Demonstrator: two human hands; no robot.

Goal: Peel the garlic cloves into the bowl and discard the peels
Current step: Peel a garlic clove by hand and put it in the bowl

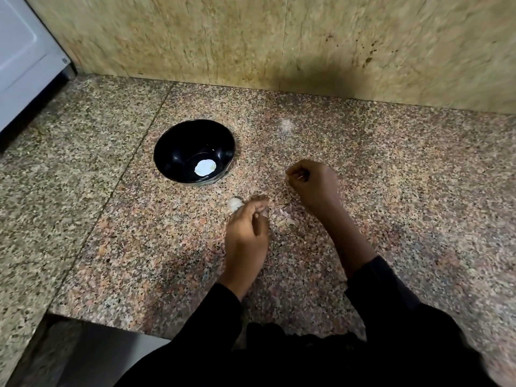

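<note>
Bowl (pixel 178 146): black, round, upright on speckled granite counter (pixel 391 191), left of centre. One pale, rounded patch at bottom of interior (pixel 205 167); peeled clove or light reflection, cannot tell.

Left hand (pixel 247 227): back toward camera, fingers curled downward over counter surface, blurred by motion. Small whitish garlic piece (pixel 235 204) just beyond fingertips, at upper left of knuckles, touching or nearly touching them; a second pale scrap showing between thumb and forefinger near (pixel 264 215). Exact grip not discernible through blur; fingers bent close, apparently pinching.

Right hand (pixel 312 181): raised slightly farther back on counter, closed into loose fist, fingertips drawn together at left edge. Thin pale sliver, possibly peel, between fingertips; too blurred to confirm.

Peels (pixel 286 219): scatter of papery, pinkish-white scraps on counter between both hands, just right of left thumb, apart from bowl.

Faint whitish smudge (pixel 286 125) on counter, beyond right hand, near wall; identity unclear.

Sleeves (pixel 391 297): dark, covering both forearms to wrists.

Wall (pixel 279 37): beige stone panel behind counter. White appliance (pixel 25 57) at far left edge.
</note>
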